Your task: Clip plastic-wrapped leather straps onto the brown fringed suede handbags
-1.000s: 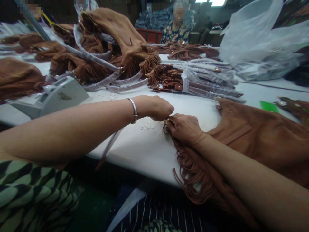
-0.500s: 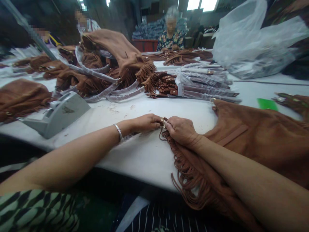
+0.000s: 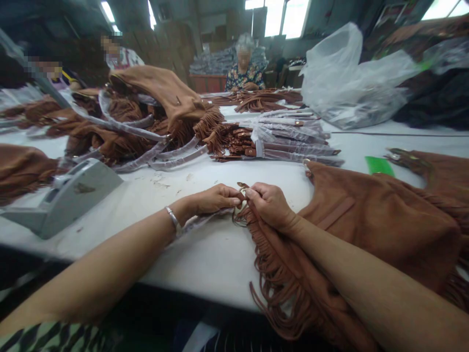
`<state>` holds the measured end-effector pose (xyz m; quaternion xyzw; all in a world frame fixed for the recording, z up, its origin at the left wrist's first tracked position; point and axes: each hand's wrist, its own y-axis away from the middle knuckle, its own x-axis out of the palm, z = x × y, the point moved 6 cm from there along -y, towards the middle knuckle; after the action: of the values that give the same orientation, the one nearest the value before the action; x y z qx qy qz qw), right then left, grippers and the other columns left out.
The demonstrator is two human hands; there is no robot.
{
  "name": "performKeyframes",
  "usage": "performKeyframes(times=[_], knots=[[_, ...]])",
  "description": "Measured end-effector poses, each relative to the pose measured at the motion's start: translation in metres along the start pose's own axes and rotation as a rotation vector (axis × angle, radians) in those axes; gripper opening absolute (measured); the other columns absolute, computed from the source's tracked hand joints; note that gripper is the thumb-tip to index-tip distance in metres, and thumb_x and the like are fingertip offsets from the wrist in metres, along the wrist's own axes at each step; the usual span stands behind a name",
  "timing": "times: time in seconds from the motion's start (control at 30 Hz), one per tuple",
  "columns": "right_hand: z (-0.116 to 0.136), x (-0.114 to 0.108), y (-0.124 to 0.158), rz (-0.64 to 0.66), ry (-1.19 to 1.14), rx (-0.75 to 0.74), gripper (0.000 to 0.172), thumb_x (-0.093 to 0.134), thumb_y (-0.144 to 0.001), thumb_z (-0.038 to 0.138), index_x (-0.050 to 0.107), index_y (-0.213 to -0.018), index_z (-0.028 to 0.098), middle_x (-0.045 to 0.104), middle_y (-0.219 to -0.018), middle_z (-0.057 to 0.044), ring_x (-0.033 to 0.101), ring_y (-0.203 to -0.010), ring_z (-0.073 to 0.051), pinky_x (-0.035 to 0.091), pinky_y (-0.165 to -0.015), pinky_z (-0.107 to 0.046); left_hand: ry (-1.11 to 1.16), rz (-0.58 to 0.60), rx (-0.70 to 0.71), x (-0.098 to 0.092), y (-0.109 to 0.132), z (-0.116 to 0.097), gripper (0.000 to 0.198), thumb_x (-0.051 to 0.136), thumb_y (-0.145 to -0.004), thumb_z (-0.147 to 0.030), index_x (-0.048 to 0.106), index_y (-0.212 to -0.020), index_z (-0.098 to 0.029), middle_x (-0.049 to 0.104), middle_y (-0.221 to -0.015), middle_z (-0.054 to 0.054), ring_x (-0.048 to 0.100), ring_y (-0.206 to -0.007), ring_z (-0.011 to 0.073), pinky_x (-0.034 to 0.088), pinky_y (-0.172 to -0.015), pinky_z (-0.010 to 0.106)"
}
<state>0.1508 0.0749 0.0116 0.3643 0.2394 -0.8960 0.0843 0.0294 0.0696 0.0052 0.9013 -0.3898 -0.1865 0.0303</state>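
Observation:
A brown fringed bag (image 3: pixel 381 220) lies on the white table to the right, its fringe (image 3: pixel 271 278) hanging over the front edge. At one corner of the bag, my right hand (image 3: pixel 271 204) pinches the leather by a gold-coloured metal piece (image 3: pixel 242 186). Close against it, my left hand (image 3: pixel 216 199) grips the brown end of a strap (image 3: pixel 205 221) whose length is wrapped in clear plastic. The fingertips of both hands nearly meet at the metal piece. How strap and metal piece are joined is partly hidden by the fingers.
Several plastic-wrapped straps (image 3: pixel 289 139) lie bundled beyond my hands. More brown bags (image 3: pixel 157 93) are heaped at the left behind a grey tape dispenser-like stand (image 3: pixel 73 193). A white plastic bag (image 3: pixel 355 83) and green card (image 3: pixel 379 166) are at right. A person (image 3: pixel 245 68) sits opposite.
The view has tilted up and turned slightly right. My left thumb now lies along the strap end, and the metal piece shows more clearly between my hands. Both hands keep their hold.

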Motion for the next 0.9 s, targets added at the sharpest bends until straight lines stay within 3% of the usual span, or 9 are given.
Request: performKeyframes(times=[0.1, 0.27, 0.43, 0.5, 0.6, 0.67, 0.73, 0.8, 0.9], knots=[[-0.004, -0.001, 0.0, -0.03, -0.032, 0.045, 0.032, 0.04, -0.084, 0.033, 0.058, -0.064, 0.016, 0.053, -0.058, 0.0, 0.047, -0.057, -0.011, 0.033, -0.056, -0.021, -0.048, -0.069, 0.03, 0.0, 0.002, -0.002, 0.025, 0.05, -0.081, -0.035, 0.057, -0.081, -0.011, 0.049, -0.07, -0.002, 0.04, -0.062, 0.0074, 0.035, -0.062, 0.019], [-0.005, -0.009, 0.002, -0.105, -0.106, 0.067, 0.031, 0.039, -0.085, 0.033, 0.059, -0.068, 0.016, 0.057, -0.061, -0.002, 0.05, -0.059, -0.012, 0.036, -0.059, -0.021, 0.048, 0.016, -0.062, 0.003, -0.004, -0.005, 0.025, 0.058, -0.077, -0.036, 0.057, -0.081, -0.011, 0.04, -0.056, -0.006, 0.028, -0.047, 0.0044, 0.027, -0.048, 0.018], [-0.007, -0.013, 0.003, -0.144, -0.137, 0.104, 0.031, 0.04, -0.084, 0.034, 0.059, -0.066, 0.016, 0.058, -0.059, -0.002, 0.05, -0.057, -0.012, 0.037, -0.058, -0.022, 0.149, -0.09, -0.055, 0.002, -0.009, -0.004, 0.031, 0.057, -0.077, -0.041, 0.056, -0.087, -0.012, 0.053, -0.069, -0.001, 0.041, -0.054, 0.0062, 0.035, -0.054, 0.019], [-0.006, -0.013, 0.003, -0.135, -0.143, 0.087, 0.031, 0.04, -0.084, 0.034, 0.059, -0.066, 0.016, 0.057, -0.059, -0.001, 0.05, -0.057, -0.012, 0.037, -0.057, -0.022, -0.08, -0.219, -0.074, -0.009, 0.001, -0.01, 0.029, 0.06, -0.074, -0.04, 0.059, -0.085, -0.013, 0.056, -0.074, 0.001, 0.046, -0.062, 0.0089, 0.038, -0.059, 0.02], [-0.002, -0.018, 0.004, -0.163, -0.178, 0.05, 0.031, 0.041, -0.084, 0.034, 0.059, -0.066, 0.016, 0.056, -0.059, -0.001, 0.05, -0.057, -0.012, 0.038, -0.056, -0.021, -0.26, -0.617, -0.102, -0.026, 0.039, -0.032, 0.027, 0.064, -0.069, -0.039, 0.059, -0.077, -0.014, 0.056, -0.069, 0.0, 0.049, -0.062, 0.0108, 0.039, -0.057, 0.021], [0.003, -0.025, 0.005, -0.178, -0.245, 0.03, 0.03, 0.042, -0.084, 0.033, 0.058, -0.066, 0.016, 0.056, -0.058, -0.001, 0.051, -0.056, -0.012, 0.039, -0.055, -0.021, -0.089, -0.743, -0.147, -0.011, 0.069, -0.038, 0.03, 0.062, -0.071, -0.043, 0.058, -0.074, -0.014, 0.053, -0.06, 0.0, 0.047, -0.052, 0.0099, 0.038, -0.05, 0.022], [0.008, -0.031, 0.006, -0.171, -0.375, 0.028, 0.029, 0.043, -0.084, 0.034, 0.058, -0.067, 0.015, 0.055, -0.055, -0.001, 0.052, -0.052, -0.012, 0.041, -0.051, -0.021, 0.299, -0.618, -0.228, 0.033, 0.087, -0.03, 0.038, 0.056, -0.074, -0.05, 0.059, -0.079, -0.013, 0.054, -0.058, 0.002, 0.05, -0.046, 0.0114, 0.039, -0.045, 0.023], [0.011, -0.036, 0.009, -0.161, -0.57, 0.058, 0.029, 0.045, -0.083, 0.037, 0.057, -0.07, 0.015, 0.054, -0.052, 0.0, 0.053, -0.046, -0.013, 0.041, -0.045, -0.021, 0.721, -0.518, -0.289, 0.081, 0.096, -0.017, 0.046, 0.053, -0.075, -0.054, 0.059, -0.09, -0.01, 0.06, -0.071, 0.009, 0.06, -0.059, 0.0177, 0.045, -0.048, 0.026], [0.015, -0.045, 0.013, -0.18, -0.782, 0.059, 0.03, 0.05, -0.08, 0.043, 0.055, -0.071, 0.015, 0.054, -0.049, 0.001, 0.053, -0.041, -0.014, 0.04, -0.038, -0.021, 1.182, -0.627, -0.266, 0.116, 0.096, 0.005, 0.049, 0.046, -0.082, -0.051, 0.052, -0.106, -0.008, 0.058, -0.104, 0.018, 0.061, -0.091, 0.0257, 0.052, -0.07, 0.036]])
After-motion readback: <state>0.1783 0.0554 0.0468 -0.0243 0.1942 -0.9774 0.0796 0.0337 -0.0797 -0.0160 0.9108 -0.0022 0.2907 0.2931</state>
